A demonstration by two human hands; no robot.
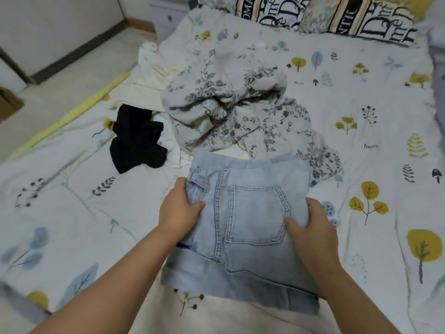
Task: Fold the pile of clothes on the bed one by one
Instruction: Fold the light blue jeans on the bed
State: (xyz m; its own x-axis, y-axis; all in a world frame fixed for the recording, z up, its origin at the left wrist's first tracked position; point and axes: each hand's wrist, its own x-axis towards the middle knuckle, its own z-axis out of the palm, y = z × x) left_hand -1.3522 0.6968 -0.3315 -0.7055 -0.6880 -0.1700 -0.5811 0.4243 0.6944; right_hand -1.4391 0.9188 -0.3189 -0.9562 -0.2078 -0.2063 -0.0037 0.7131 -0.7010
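Folded light-blue denim shorts (250, 213) sit in front of me on the bed, back pocket facing up. My left hand (179, 208) grips their left edge near the belt loop. My right hand (310, 227) holds the right edge, thumb resting on the pocket. Behind the shorts lies a crumpled grey floral garment (240, 116). A black garment (137, 141) lies bunched to its left, with white cloth (173, 150) beside and partly under it. Cream fabric (149, 78) spreads further back at the left.
The bed cover (375, 165) is white with yellow and blue tree prints. Pillows with large black lettering (337, 15) line the head of the bed. The bed's left edge (72, 112) drops to a pale floor with a white cabinet (48, 27).
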